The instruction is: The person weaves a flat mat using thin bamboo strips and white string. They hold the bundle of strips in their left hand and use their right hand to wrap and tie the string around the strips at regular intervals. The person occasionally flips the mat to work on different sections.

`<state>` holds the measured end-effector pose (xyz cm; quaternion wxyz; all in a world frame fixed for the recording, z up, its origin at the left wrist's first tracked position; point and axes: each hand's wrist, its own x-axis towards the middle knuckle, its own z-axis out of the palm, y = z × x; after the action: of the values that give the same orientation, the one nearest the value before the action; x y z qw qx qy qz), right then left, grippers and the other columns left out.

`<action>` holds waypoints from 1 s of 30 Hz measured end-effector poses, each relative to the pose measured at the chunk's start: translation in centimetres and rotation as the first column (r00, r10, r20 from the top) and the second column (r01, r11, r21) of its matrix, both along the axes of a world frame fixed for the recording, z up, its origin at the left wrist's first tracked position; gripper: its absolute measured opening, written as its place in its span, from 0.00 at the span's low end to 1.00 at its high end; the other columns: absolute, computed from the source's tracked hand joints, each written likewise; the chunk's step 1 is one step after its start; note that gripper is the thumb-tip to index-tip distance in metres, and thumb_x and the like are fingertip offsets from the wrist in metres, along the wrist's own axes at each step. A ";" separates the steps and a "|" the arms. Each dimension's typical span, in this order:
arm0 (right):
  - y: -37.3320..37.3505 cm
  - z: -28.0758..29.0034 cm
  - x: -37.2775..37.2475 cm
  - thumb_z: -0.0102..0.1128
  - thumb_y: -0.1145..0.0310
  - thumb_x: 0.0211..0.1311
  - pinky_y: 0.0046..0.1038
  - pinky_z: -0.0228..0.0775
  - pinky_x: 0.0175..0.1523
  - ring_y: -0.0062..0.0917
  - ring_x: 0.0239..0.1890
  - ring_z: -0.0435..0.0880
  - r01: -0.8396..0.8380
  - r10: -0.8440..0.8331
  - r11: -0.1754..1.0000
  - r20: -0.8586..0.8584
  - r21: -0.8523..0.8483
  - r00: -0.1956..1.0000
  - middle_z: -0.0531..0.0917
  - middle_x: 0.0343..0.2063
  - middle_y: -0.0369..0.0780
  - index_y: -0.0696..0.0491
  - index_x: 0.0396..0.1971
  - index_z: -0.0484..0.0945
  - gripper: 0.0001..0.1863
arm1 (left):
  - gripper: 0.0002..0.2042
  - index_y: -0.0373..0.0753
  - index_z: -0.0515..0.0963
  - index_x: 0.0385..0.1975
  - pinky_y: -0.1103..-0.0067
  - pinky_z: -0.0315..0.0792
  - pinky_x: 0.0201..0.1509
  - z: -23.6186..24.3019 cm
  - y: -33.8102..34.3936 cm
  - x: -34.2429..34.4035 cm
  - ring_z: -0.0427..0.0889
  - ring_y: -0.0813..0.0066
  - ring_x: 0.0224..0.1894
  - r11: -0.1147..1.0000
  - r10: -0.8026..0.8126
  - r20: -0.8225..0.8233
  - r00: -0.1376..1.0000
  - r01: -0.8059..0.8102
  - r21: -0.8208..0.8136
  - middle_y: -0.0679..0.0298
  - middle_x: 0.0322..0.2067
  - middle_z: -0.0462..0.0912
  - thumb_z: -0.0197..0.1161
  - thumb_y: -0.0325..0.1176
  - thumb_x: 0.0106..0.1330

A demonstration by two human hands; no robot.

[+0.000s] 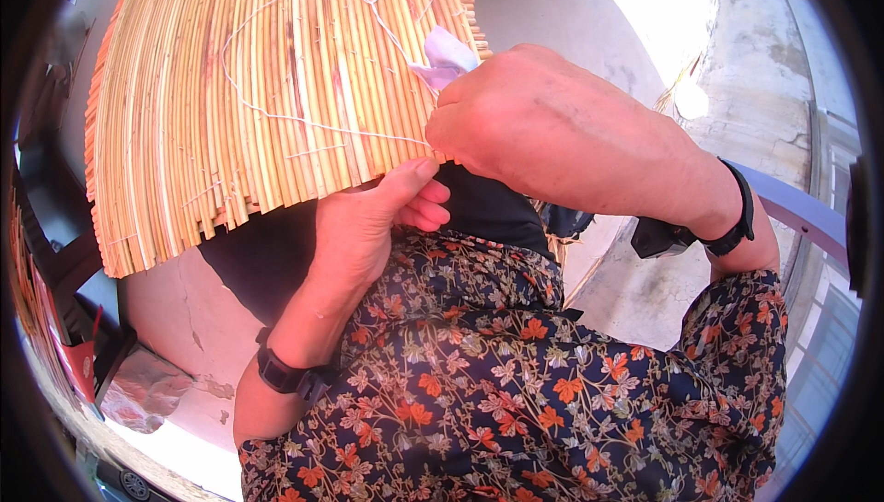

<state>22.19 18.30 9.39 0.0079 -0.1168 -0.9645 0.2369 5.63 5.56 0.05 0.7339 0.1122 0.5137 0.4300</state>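
Observation:
A mat of pale straw-coloured reeds (184,87) lies across my dark-clothed lap. A loop of white string (276,115) crosses it, with a lavender scrap of cloth (445,52) near its right side. My right hand (488,110) is closed at the mat's right lower edge, just below the cloth, where the string runs under my knuckles. Its fingertips and whatever they hold are hidden. My left hand (368,216) grips the lower edge from beneath, thumb raised to the rim and fingers curled, a short way below my right hand.
Pale, cracked concrete floor (626,281) shows on both sides of me. A lilac bar (801,215) is at my right, a dark frame (69,258) at my left, with reddish items (78,364) below it. Loose straw (562,249) lies behind the mat.

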 end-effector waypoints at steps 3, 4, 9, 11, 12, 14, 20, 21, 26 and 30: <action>-0.6 -0.1 -0.5 0.60 0.75 0.51 0.40 0.75 0.35 0.46 0.33 0.84 0.034 -0.033 0.999 0.049 -0.021 0.998 0.80 0.24 0.48 0.59 0.25 0.75 0.03 | 0.14 0.28 0.81 0.44 0.78 0.81 0.32 -0.1 -0.2 0.0 0.87 0.68 0.27 1.000 0.010 0.002 1.000 -0.010 0.020 0.53 0.31 0.87 0.70 0.33 0.67; -0.8 -0.3 -0.6 0.59 0.75 0.52 0.40 0.76 0.35 0.46 0.33 0.84 0.043 -0.042 0.999 0.056 -0.030 0.998 0.80 0.24 0.48 0.59 0.25 0.75 0.04 | 0.14 0.28 0.81 0.44 0.78 0.81 0.32 -0.2 -0.3 0.0 0.87 0.67 0.27 1.000 0.008 -0.001 1.000 -0.008 0.020 0.53 0.31 0.87 0.70 0.33 0.67; -1.5 -1.2 -0.6 0.59 0.72 0.53 0.40 0.77 0.35 0.46 0.33 0.85 0.033 -0.030 0.998 0.058 -0.048 0.998 0.82 0.25 0.49 0.59 0.25 0.76 0.05 | 0.14 0.28 0.81 0.44 0.78 0.82 0.32 -0.7 -0.4 0.0 0.87 0.67 0.28 1.000 0.007 -0.034 0.999 -0.006 0.019 0.53 0.31 0.87 0.69 0.34 0.68; -1.6 -1.6 -0.7 0.60 0.71 0.53 0.41 0.75 0.33 0.46 0.31 0.84 0.032 -0.030 0.999 0.051 -0.029 0.998 0.82 0.24 0.49 0.59 0.23 0.77 0.06 | 0.15 0.28 0.81 0.44 0.78 0.81 0.32 -0.9 -0.4 -0.1 0.87 0.67 0.28 1.000 -0.004 -0.035 0.999 0.005 0.017 0.53 0.32 0.87 0.69 0.35 0.69; -1.7 -1.8 -0.8 0.60 0.71 0.53 0.41 0.74 0.32 0.45 0.30 0.84 0.035 -0.034 0.999 0.030 -0.014 0.999 0.81 0.22 0.49 0.58 0.22 0.79 0.07 | 0.15 0.28 0.81 0.45 0.79 0.81 0.32 -1.0 -0.3 -0.2 0.87 0.67 0.28 1.000 -0.005 -0.037 0.999 0.006 0.017 0.53 0.32 0.87 0.68 0.36 0.69; -1.7 -1.8 -0.9 0.61 0.70 0.53 0.41 0.72 0.31 0.45 0.28 0.83 0.049 -0.049 0.999 0.037 0.010 0.998 0.81 0.21 0.49 0.58 0.21 0.80 0.07 | 0.15 0.29 0.82 0.43 0.80 0.81 0.32 -0.8 -0.9 -0.7 0.87 0.70 0.28 0.995 -0.096 -0.006 0.995 0.096 -0.024 0.56 0.32 0.87 0.70 0.36 0.68; 0.7 -1.1 -1.4 0.63 0.72 0.55 0.45 0.72 0.33 0.49 0.27 0.81 0.071 -0.073 0.997 0.147 0.019 0.986 0.78 0.19 0.50 0.58 0.23 0.79 0.06 | 0.11 0.38 0.84 0.36 0.82 0.72 0.27 0.4 -3.3 -3.4 0.83 0.74 0.25 0.528 0.281 -0.880 0.383 0.704 0.475 0.66 0.26 0.83 0.78 0.31 0.56; 1.1 -0.9 -1.4 0.63 0.71 0.55 0.45 0.71 0.33 0.49 0.27 0.81 0.077 -0.076 0.997 0.188 0.001 0.979 0.78 0.18 0.51 0.58 0.22 0.79 0.06 | 0.12 0.40 0.85 0.37 0.81 0.71 0.27 0.5 -3.2 -3.9 0.82 0.74 0.26 0.446 0.507 -0.832 0.224 0.758 0.476 0.68 0.26 0.82 0.78 0.32 0.55; 1.9 -0.5 -2.3 0.57 0.74 0.50 0.46 0.72 0.31 0.50 0.25 0.81 0.054 -0.040 0.996 0.199 -0.064 0.979 0.79 0.19 0.53 0.61 0.19 0.81 0.07 | 0.13 0.42 0.83 0.43 0.74 0.75 0.46 0.1 -0.1 -4.5 0.82 0.71 0.44 0.431 0.698 -0.696 -0.167 0.875 0.223 0.67 0.39 0.81 0.69 0.29 0.56; 2.5 -0.2 -3.1 0.57 0.73 0.52 0.45 0.73 0.32 0.50 0.26 0.81 0.037 -0.034 0.999 0.219 -0.013 0.975 0.80 0.20 0.53 0.60 0.20 0.81 0.07 | 0.16 0.40 0.83 0.45 0.70 0.77 0.52 -0.6 2.5 -4.4 0.83 0.67 0.49 0.340 0.764 -0.643 -0.056 0.882 0.326 0.63 0.43 0.83 0.65 0.28 0.55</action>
<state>19.08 20.80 9.21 -0.0949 -0.1593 -0.9552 0.2308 1.22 8.09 -0.54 -0.1200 0.8114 0.4742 0.3199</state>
